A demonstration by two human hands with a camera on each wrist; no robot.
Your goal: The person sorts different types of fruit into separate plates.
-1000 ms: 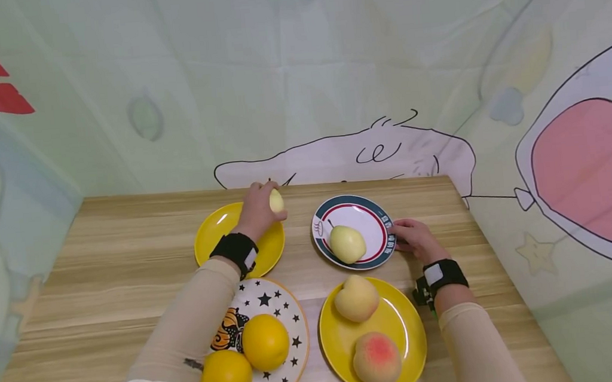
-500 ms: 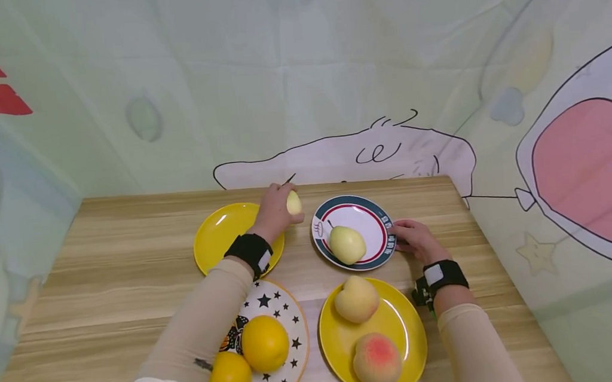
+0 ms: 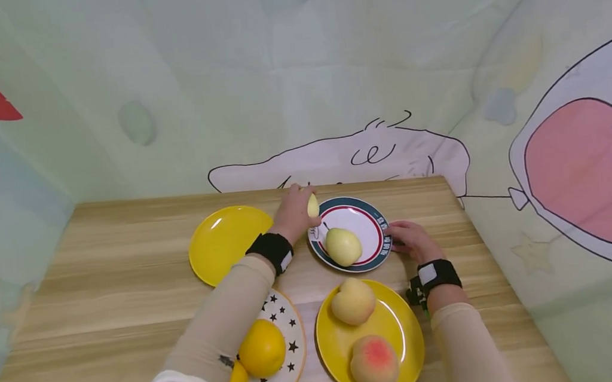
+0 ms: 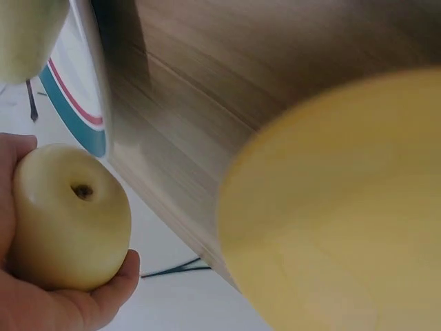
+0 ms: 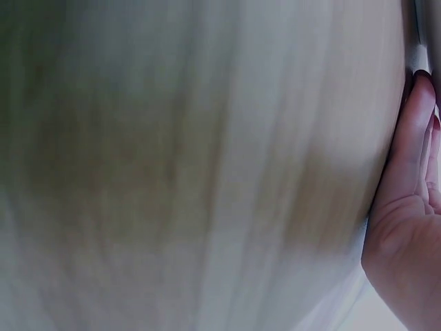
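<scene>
In the head view my left hand [image 3: 295,210] holds a pale yellow pear [image 3: 313,206] beside the left rim of the blue-rimmed white plate [image 3: 365,222]. The left wrist view shows this pear [image 4: 72,217] gripped between thumb and fingers, its blossom end facing the camera. A second pear [image 3: 343,247], stem up, lies on that plate. My right hand [image 3: 418,241] holds the plate's right rim with its fingertips. The right wrist view catches my right hand [image 5: 410,207] low against the wooden table [image 5: 207,172]; its grip is partly hidden there.
A yellow plate [image 3: 218,246] sits at the left. Nearer me, another yellow plate [image 3: 405,351] carries two peaches [image 3: 375,363]. A star-patterned plate [image 3: 292,360] holds two oranges [image 3: 262,348], partly behind my left forearm. A printed cloth [image 3: 222,89] hangs behind the table.
My left hand has carried the pear to the right, from above the left yellow plate to the edge of the blue-rimmed plate. The right hand stays at the rim. The head view has shifted slightly.
</scene>
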